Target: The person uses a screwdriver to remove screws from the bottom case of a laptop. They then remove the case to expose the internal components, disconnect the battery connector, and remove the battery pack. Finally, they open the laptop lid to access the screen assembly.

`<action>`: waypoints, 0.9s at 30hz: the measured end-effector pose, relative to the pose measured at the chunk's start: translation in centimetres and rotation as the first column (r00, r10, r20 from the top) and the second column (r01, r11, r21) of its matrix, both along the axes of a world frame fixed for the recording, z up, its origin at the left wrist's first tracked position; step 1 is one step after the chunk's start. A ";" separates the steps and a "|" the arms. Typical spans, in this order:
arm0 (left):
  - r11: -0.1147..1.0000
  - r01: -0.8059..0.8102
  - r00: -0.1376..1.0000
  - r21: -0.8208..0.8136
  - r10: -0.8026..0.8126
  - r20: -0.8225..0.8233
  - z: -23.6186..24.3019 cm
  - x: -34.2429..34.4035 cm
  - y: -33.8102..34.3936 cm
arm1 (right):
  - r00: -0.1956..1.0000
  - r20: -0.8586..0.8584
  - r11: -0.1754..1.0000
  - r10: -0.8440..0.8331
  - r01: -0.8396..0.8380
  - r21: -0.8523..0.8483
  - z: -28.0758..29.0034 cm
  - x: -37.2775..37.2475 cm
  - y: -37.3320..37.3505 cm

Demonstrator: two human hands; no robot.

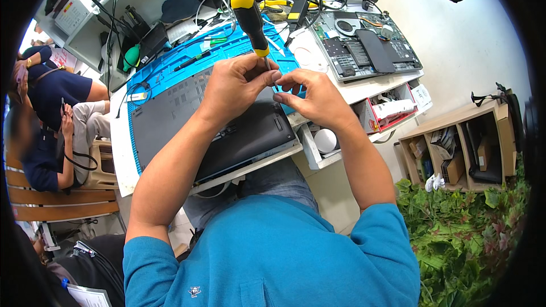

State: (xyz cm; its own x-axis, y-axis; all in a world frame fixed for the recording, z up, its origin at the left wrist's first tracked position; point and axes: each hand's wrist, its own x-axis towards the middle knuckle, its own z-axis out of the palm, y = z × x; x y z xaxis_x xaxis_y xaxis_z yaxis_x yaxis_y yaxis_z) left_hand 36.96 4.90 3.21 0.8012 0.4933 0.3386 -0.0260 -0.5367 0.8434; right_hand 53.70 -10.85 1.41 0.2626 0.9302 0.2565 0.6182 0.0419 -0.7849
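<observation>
A dark grey laptop (187,119) lies bottom-up on a blue work mat (170,65) on the white desk. My left hand (236,82) is closed around the shaft of a screwdriver with a black and yellow handle (249,20), which stands tilted above the laptop's far right corner. My right hand (313,94) pinches at the screwdriver's tip with thumb and forefinger. The tip and anything held at it are hidden by my fingers.
An opened laptop with bare circuit boards (367,45) lies at the back right among cables and a power adapter (297,11). Small drawers (392,108) hang open under the desk edge. Seated people (51,113) are at the left, a wooden shelf (460,148) and plants (466,239) at the right.
</observation>
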 end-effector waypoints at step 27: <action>0.778 -0.585 0.770 0.232 0.622 -0.144 4.8 -32.3 8.4 | 0.983 0.185 0.998 -0.011 0.022 -0.061 0.1 -6.0 -7.0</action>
